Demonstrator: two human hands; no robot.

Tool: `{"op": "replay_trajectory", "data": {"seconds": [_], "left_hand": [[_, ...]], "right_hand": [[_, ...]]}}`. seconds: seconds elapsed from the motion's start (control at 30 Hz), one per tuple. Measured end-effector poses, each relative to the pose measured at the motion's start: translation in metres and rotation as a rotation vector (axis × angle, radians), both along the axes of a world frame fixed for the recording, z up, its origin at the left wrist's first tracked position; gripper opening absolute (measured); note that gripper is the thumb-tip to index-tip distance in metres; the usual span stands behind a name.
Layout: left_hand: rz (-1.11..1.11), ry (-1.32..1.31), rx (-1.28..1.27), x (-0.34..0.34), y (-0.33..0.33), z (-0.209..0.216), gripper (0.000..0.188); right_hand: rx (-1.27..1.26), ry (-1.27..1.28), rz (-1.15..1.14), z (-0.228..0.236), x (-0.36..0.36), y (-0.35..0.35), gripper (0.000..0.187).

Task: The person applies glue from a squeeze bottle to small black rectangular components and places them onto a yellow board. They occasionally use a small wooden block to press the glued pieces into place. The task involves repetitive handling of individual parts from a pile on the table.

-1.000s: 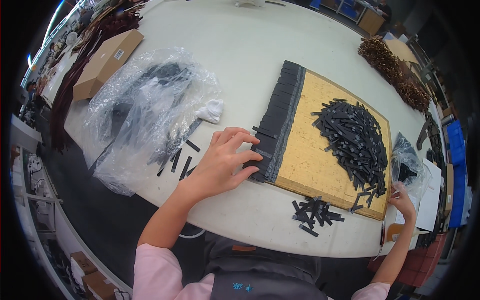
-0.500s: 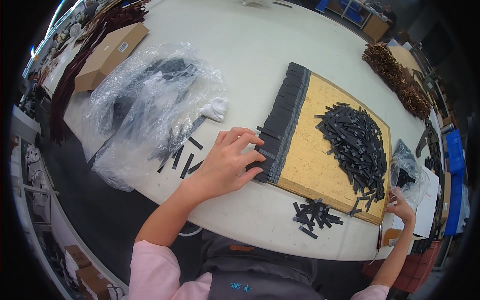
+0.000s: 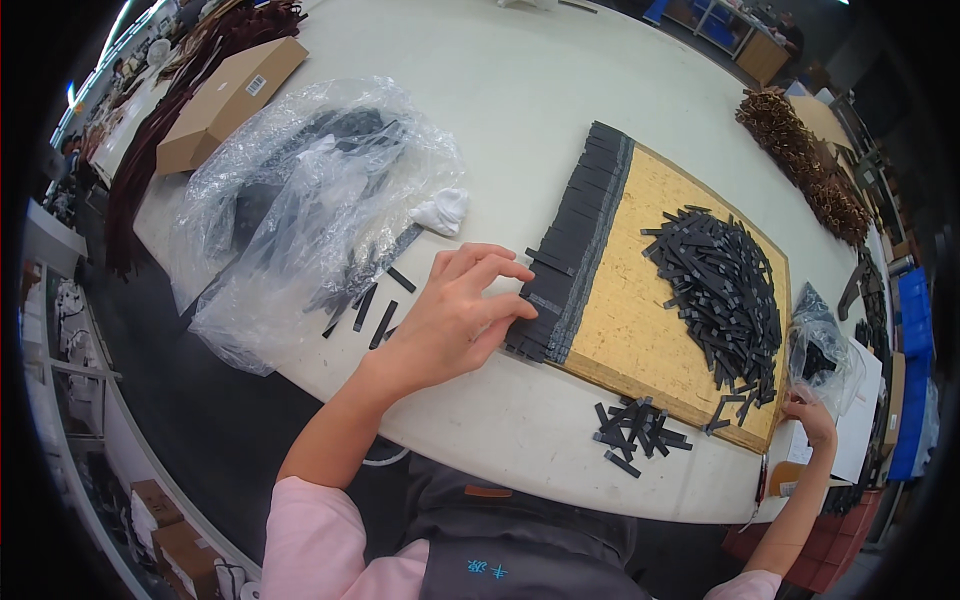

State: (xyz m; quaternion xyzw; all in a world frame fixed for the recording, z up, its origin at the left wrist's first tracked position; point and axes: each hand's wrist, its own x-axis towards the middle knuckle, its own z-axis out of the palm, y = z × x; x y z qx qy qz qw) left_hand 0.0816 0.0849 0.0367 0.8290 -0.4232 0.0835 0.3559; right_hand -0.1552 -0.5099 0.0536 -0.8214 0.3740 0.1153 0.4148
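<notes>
A: How many hands do you see?

B: Two. The left hand (image 3: 455, 312) is half-curled, fingertips at the outer edge of the row of black strips (image 3: 578, 215); whether it pinches a strip, I cannot tell.

A: And the other?

B: The right hand (image 3: 812, 418) is bent in at the near right corner of the board (image 3: 625, 290), just below the small clear bag (image 3: 815, 345). Its grip is partly hidden, so I can't say if it's closed on anything.

A: How many boards?

B: One, tan, lying on the white table (image 3: 480, 130). One row of strips is packed closely down its left side, with one strip end jutting out near the left hand.

A: Heaps?

B: Two: a big heap (image 3: 715, 290) on the right half of the board, and a small heap (image 3: 638, 432) on the table before its near edge. (I tried counting the big one; the pieces overlap too much.)

A: Over on the left?

B: One large clear bag (image 3: 320, 190) with dark contents, one white cloth (image 3: 440, 212) against it, one carton (image 3: 230, 105) behind, and at least three loose strips (image 3: 382, 325) between bag and left hand.
</notes>
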Motion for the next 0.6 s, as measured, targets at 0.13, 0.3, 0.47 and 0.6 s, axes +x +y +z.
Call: {"op": "replay_trajectory", "data": {"seconds": [0.13, 0.3, 0.47, 0.6], "left_hand": [[-0.033, -0.022, 0.046, -0.003, 0.002, 0.002, 0.029], [-0.056, -0.060, 0.060, -0.002, 0.000, -0.001, 0.027], [-0.045, -0.053, 0.090, -0.004, 0.007, -0.001, 0.027], [-0.015, -0.012, -0.021, -0.004, 0.003, 0.003, 0.027]], "right_hand": [[-0.034, 0.006, -0.120, 0.003, 0.000, 0.002, 0.024], [-0.475, -0.247, -0.082, -0.005, -0.026, -0.009, 0.023], [-0.744, -0.160, -0.253, 0.050, -0.016, 0.097, 0.024], [-0.607, -0.620, -0.225, 0.088, -0.018, 0.168, 0.023]]}}
